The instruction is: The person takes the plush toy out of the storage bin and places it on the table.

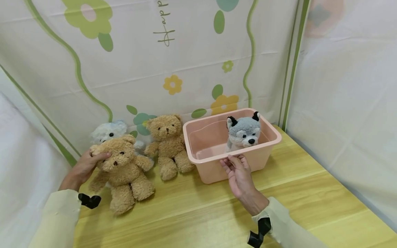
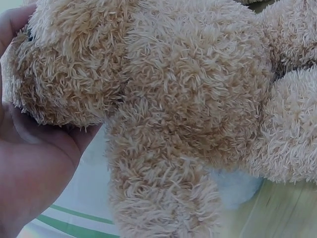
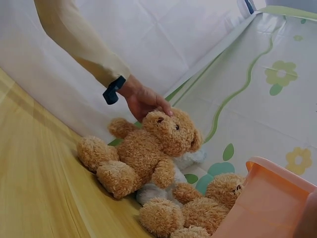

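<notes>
At the left of the head view, my left hand (image 1: 85, 168) grips a brown teddy bear (image 1: 122, 170) by the side of its head, the thumb across its face. In the left wrist view the bear's curly fur (image 2: 193, 89) fills most of the picture, with the palm (image 2: 34, 168) under its head. My right hand (image 1: 238, 175) pinches the front rim of a pink plastic bin (image 1: 211, 170). Inside the bin sits a grey and white husky plush (image 1: 245, 132), its head above the rim.
Between the held bear and the bin a second brown teddy bear (image 1: 169, 144) leans near the back curtain (image 1: 192, 44). Partly hidden behind the held bear is a pale blue and white plush (image 1: 108, 131). All stand on a wood-grain table (image 1: 198, 213).
</notes>
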Demonstrator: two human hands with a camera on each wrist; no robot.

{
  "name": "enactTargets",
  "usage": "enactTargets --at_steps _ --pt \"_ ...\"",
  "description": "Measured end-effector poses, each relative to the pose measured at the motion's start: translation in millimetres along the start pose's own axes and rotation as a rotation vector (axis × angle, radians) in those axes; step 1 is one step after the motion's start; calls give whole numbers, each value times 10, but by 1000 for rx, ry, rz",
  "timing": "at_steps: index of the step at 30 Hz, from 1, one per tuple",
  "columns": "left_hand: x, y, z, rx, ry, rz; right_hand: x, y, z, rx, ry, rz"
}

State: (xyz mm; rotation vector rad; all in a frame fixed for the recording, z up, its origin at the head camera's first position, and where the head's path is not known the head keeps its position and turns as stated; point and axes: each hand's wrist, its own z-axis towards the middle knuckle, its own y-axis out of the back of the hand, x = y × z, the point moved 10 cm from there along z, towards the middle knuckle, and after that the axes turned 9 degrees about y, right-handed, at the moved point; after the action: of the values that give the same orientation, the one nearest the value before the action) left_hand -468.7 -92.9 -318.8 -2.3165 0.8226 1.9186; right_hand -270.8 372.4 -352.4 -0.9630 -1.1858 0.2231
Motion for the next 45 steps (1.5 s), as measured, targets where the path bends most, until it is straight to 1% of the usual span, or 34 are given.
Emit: enactTargets --at_steps 6,11,16,21,24,28,32,34,37,39,41,45 --pt "16 18 6 -18 5 2 -11 -4 -6 6 -4 -12" --pt "-4 29 8 -35 -16 34 -20 -1 -9 7 -5 -11" --pt "-18 41 18 -50 -20 13 -17 -2 -10 8 -6 -10" --pt "-37 57 16 -93 -54 82 -10 -10 -17 10 -6 -5" --pt "-44 94 15 -126 -80 109 -9 -13 -18 11 -5 -4" --pt "-66 144 -13 -134 -98 99 -7 -10 -14 13 -4 -6" --pt "-49 174 -45 -135 -70 77 2 -4 -5 14 -1 -11" --pt "-17 178 -50 -138 -53 91 5 -4 -3 15 1 -15" --pt "43 171 -43 -140 -32 146 6 -3 -6 17 0 -20" --pt "81 156 -34 -136 -24 167 5 0 -8 17 0 -21" --pt "105 145 -25 -131 -28 174 5 3 -9 15 0 -17" --pt "101 132 -24 -120 -61 145 12 5 -5 17 1 -12"
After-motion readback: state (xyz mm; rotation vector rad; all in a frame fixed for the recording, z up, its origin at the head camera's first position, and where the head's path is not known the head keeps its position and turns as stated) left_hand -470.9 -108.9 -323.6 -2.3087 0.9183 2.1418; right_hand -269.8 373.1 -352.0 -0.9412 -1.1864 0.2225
